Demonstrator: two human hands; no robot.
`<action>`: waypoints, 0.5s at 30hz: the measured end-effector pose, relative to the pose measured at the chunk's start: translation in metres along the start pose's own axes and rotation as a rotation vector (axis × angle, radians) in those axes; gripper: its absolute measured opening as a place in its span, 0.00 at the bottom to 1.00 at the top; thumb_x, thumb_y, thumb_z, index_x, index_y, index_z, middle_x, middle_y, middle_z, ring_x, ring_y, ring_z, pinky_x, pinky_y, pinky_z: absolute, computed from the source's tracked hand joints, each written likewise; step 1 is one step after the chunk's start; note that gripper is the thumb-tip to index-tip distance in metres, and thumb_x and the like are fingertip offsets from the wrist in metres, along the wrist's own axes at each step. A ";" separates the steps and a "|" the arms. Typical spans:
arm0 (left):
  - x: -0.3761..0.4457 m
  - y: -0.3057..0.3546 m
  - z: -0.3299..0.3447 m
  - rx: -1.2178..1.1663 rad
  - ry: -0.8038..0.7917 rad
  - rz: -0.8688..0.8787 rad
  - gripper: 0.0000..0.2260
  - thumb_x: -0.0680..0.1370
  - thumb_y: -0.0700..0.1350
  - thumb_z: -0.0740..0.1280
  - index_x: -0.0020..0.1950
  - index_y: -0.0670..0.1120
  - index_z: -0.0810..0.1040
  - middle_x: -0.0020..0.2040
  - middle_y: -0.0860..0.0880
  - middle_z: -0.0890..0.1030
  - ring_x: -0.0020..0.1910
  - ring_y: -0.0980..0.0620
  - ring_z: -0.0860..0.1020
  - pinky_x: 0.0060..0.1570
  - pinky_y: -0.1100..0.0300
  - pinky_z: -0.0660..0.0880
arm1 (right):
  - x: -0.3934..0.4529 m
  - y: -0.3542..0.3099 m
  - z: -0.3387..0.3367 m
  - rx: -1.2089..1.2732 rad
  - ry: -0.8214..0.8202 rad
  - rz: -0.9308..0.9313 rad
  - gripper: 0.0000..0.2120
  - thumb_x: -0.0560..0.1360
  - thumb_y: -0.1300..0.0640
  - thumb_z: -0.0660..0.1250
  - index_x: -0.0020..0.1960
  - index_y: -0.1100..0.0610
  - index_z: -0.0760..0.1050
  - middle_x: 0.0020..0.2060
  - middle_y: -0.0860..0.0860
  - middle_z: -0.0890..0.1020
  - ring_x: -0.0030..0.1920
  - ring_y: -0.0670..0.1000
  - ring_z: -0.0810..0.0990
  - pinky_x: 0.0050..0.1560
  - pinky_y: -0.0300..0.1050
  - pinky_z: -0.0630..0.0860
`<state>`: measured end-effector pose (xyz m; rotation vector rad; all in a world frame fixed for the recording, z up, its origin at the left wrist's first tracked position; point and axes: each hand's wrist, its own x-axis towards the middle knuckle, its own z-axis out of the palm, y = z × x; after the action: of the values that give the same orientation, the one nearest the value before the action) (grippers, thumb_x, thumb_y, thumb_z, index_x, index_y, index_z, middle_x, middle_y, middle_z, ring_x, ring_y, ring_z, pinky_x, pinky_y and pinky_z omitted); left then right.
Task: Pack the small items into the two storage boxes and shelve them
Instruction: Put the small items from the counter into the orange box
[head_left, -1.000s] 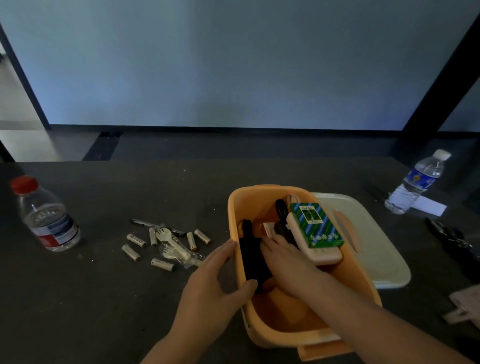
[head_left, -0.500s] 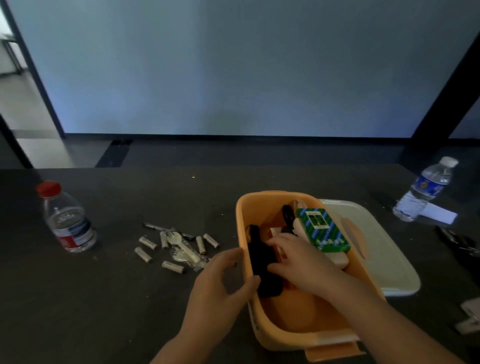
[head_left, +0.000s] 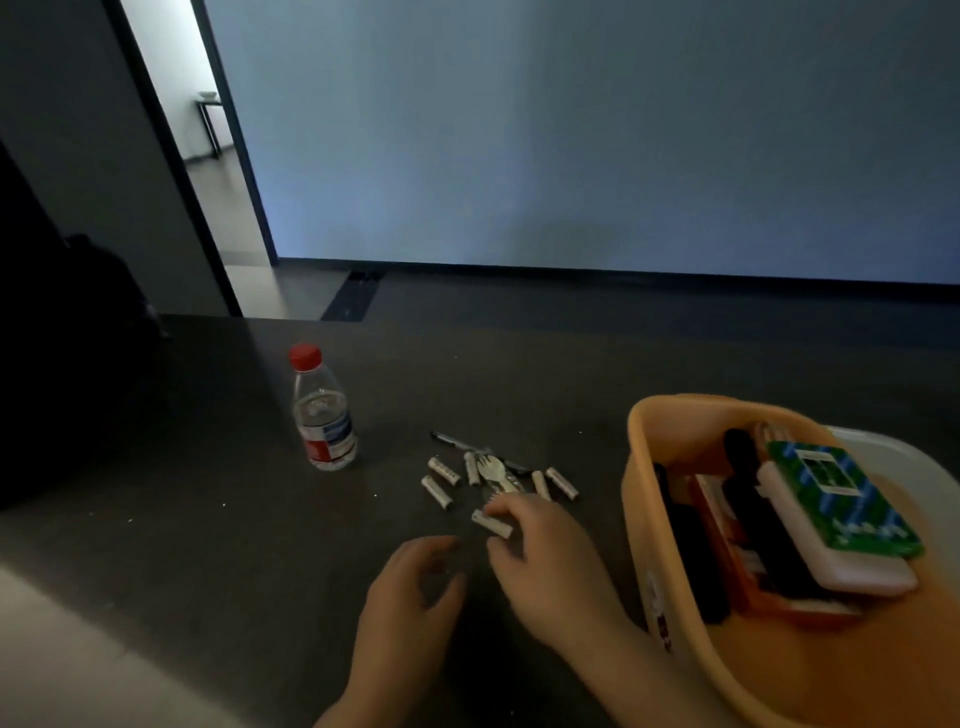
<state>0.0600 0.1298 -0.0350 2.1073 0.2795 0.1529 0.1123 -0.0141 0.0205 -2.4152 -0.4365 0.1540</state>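
Note:
An orange storage box (head_left: 640, 499) stands at the right on the dark table. It holds a green card pack (head_left: 836, 493) on a white case, an orange packet and black items. Several white batteries (head_left: 441, 482), a plastic spork (head_left: 493, 470) and a black pen (head_left: 452, 440) lie scattered left of it. My right hand (head_left: 545, 561) hovers over the nearest battery (head_left: 491, 524), fingertips touching it, fingers spread. My left hand (head_left: 410, 603) floats open just left of it, holding nothing.
A water bottle with a red cap (head_left: 322, 415) stands left of the batteries. A white lid or second box (head_left: 893, 457) peeks out behind the orange box. A dark bag (head_left: 78, 364) sits at the far left table edge. A doorway opens at the back left.
My right hand has left the orange box and moved left to the batteries. My left hand let go of the box rim. The view has swung left.

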 end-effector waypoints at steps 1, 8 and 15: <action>0.006 -0.005 -0.006 0.021 -0.003 -0.011 0.17 0.73 0.45 0.71 0.55 0.64 0.73 0.54 0.62 0.75 0.53 0.65 0.75 0.49 0.67 0.74 | 0.005 0.003 0.011 -0.008 -0.008 0.036 0.17 0.77 0.52 0.65 0.63 0.39 0.69 0.61 0.37 0.72 0.59 0.35 0.68 0.51 0.31 0.65; 0.081 -0.020 -0.014 0.241 -0.004 0.086 0.23 0.72 0.48 0.71 0.65 0.59 0.70 0.65 0.59 0.70 0.63 0.61 0.70 0.61 0.60 0.71 | 0.044 0.017 0.047 -0.150 0.044 0.135 0.21 0.77 0.54 0.66 0.68 0.44 0.68 0.65 0.42 0.70 0.68 0.43 0.66 0.67 0.42 0.66; 0.127 -0.032 0.005 0.396 -0.031 0.106 0.32 0.70 0.57 0.72 0.71 0.58 0.64 0.74 0.54 0.61 0.73 0.52 0.58 0.70 0.50 0.63 | 0.058 0.026 0.054 -0.217 -0.009 0.151 0.20 0.77 0.53 0.65 0.68 0.45 0.68 0.65 0.44 0.70 0.66 0.45 0.68 0.65 0.43 0.69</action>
<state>0.1797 0.1751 -0.0656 2.5166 0.1906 0.1350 0.1612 0.0201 -0.0374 -2.6630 -0.2867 0.1927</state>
